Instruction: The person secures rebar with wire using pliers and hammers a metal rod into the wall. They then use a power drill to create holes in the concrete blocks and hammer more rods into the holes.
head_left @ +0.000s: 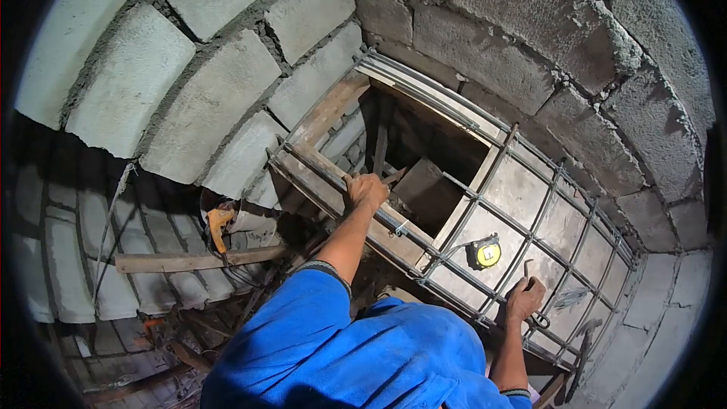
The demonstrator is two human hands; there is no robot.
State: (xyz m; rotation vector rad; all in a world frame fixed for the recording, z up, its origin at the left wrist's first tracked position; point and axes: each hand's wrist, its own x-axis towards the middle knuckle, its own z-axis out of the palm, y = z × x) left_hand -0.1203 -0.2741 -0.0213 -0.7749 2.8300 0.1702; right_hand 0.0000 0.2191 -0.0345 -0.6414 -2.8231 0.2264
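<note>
My left hand (367, 191) is closed over a long steel bar (390, 223) along the near side of the square opening. My right hand (525, 298) grips a rebar tying hook (528, 266), its bent tip pointing up and its looped end showing below the fist. Under that hand lies a grid of tied rebar (535, 238) over flat boards (496, 223). A yellow and black tape measure (485, 252) rests on the grid, left of my right hand. To the right is a small bundle of tie wire (572, 298).
The opening (432, 170) drops into a dark space framed by timber (333, 110). Block walls (500, 38) rise behind and at the left. A hammer (584, 352) lies at the grid's right edge. An orange power tool (219, 226) sits at the left above a plank (197, 260).
</note>
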